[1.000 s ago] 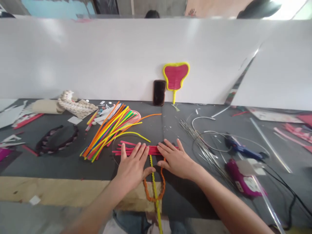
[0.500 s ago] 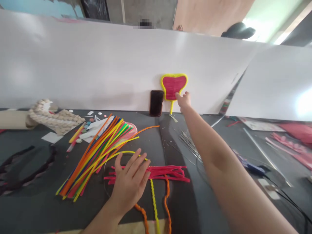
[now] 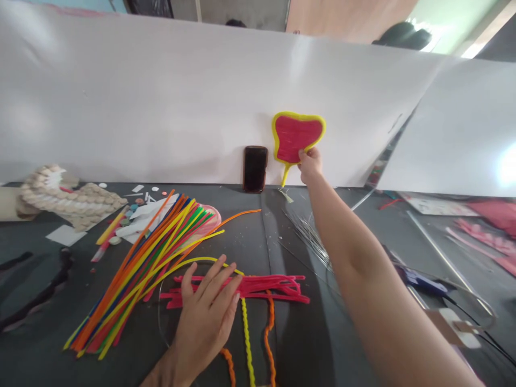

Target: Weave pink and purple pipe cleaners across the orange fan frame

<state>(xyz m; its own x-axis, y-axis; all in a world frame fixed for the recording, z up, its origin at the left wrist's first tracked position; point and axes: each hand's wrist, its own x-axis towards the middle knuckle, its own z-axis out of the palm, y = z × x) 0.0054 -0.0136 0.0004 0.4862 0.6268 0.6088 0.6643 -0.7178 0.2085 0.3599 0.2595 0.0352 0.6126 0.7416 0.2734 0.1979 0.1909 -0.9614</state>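
Note:
My right hand (image 3: 310, 164) reaches far forward and pinches the lower right edge of a red fan-shaped piece (image 3: 297, 137) with a fuzzy yellow rim and a short yellow handle. The piece tilts in front of the white board. Palm down, my left hand (image 3: 209, 309) lies with fingers stretched over a pile of pink pipe cleaners (image 3: 274, 287). Below the pile run a twisted yellow strand (image 3: 247, 338) and two twisted orange strands (image 3: 269, 333). A large bundle of colourful pipe cleaners (image 3: 149, 269) spreads out to the left of my left hand.
A dark phone (image 3: 255, 169) leans on the white board (image 3: 161, 102) at the back. Thin metal wires (image 3: 308, 236) lie right of centre. A blue-handled tool with a cord (image 3: 423, 282) is at the right, a beige braided piece (image 3: 76, 199) at the far left.
My right hand has closed on the red piece's edge and tilted it to the right, away from the phone. My left hand stays over the pink pipe cleaners. The view has shifted slightly.

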